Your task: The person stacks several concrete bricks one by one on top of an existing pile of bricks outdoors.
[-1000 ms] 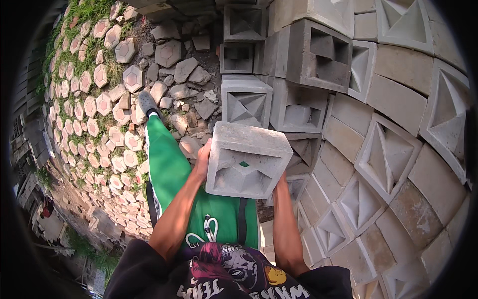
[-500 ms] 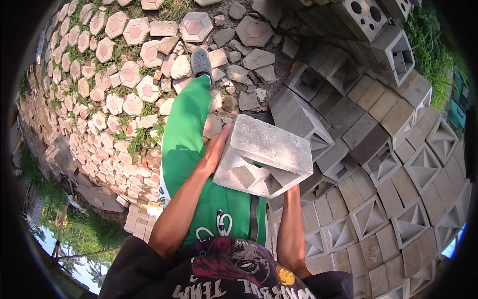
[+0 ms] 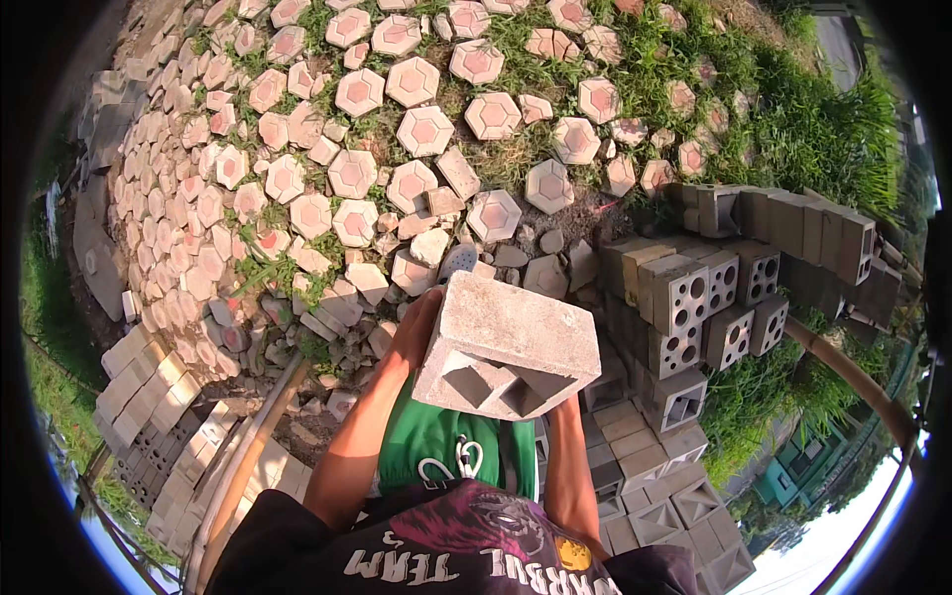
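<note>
A grey concrete breeze block [image 3: 516, 322] is held up in front of my waist between both hands, its hollow patterned face turned toward me. My left hand [image 3: 420, 322] grips the block's left end, fingers pressed along its side. At the right end, my right hand [image 3: 567, 405] is mostly hidden behind and under the block; only the wrist and forearm show plainly. Below the block are my green trousers [image 3: 416, 436], and the tip of one grey clog [image 3: 458, 260] shows just beyond its top edge.
Loose hexagonal pavers [image 3: 412, 129] and broken rubble cover the ground ahead, with grass between. Stacked blocks with round holes [image 3: 684, 307] stand to the right, near more patterned blocks [image 3: 654, 521]. At lower left are further block stacks [image 3: 149, 387] and a wooden pole [image 3: 248, 446].
My view has swung up and to the right, bringing more pavers and the round-holed stacks into sight. The block stays in both hands, now slightly left in the picture and covering more of my leg.
</note>
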`<state>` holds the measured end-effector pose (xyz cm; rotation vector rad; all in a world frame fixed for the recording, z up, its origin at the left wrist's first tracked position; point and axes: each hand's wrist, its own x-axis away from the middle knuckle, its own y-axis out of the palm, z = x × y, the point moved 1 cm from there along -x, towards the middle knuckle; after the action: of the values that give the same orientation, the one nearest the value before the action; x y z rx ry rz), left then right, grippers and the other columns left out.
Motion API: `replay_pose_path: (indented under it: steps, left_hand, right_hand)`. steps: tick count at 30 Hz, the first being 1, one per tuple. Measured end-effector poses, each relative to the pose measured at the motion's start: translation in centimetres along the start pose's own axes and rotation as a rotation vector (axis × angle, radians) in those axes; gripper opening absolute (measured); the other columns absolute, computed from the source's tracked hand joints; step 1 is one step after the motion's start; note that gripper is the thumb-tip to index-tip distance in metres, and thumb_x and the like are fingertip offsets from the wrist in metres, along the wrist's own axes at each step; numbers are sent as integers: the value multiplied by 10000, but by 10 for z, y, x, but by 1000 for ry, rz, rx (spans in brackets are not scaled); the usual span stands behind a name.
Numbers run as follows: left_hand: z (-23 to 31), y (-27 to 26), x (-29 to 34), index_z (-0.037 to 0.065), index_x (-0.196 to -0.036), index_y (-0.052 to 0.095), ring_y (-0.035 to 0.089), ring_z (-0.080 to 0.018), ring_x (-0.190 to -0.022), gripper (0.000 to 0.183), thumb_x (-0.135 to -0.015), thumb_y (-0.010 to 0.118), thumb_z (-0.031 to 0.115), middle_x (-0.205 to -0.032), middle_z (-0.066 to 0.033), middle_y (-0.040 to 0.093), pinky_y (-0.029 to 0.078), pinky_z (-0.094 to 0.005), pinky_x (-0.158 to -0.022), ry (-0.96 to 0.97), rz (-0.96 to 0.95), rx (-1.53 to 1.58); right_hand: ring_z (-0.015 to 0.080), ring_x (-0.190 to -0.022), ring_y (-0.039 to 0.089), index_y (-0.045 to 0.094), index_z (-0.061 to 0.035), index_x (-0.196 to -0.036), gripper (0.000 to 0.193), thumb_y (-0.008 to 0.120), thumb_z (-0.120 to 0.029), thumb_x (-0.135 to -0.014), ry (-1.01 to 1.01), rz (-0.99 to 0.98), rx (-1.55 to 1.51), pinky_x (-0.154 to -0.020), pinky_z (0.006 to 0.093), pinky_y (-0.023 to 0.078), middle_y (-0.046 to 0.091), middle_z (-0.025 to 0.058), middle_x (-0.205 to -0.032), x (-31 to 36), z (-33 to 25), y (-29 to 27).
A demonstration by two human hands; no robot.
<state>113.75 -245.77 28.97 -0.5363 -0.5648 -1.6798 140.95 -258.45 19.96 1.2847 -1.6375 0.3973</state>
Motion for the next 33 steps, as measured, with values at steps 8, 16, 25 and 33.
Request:
replay_pose_path:
  steps: [8,16,25,33]
  left_hand:
    - [82,-3,-36,-18,-1229,557,507,-215,-1114,584,-981,328,459,-1219,-130,584,356,-336,-971,-34,187,406]
    - [114,-18,-179,3,-1232,572,557,-230,-1067,604,-948,402,508,-1178,-113,615,412,-337,-915,24,318,684]
    - [251,-31,-289,24,-1260,549,568,-175,-1018,561,-973,390,479,-1177,-53,608,434,-309,-897,201,202,992]
    - [328,-71,-425,-15,-1244,561,555,-179,-1037,566,-972,412,459,-1158,-100,622,414,-305,-914,259,300,874]
  right_hand:
    - [203,-1024,577,469,-38,-1306,489,371,-400,-992,-133,-296,215,-878,325,481,579,95,-1195,-72,-172,81]
    - [199,-1014,580,471,-38,-1299,456,377,-368,-997,-245,-471,300,-861,322,493,578,95,-1195,-179,-312,142]
    - [195,-1000,585,480,-35,-1283,415,402,-321,-993,-343,-551,371,-842,321,507,579,96,-1188,-274,-468,213]
    - [195,-981,591,511,-21,-1244,370,478,-248,-953,-430,-508,399,-826,327,520,588,98,-1165,-364,-564,297]
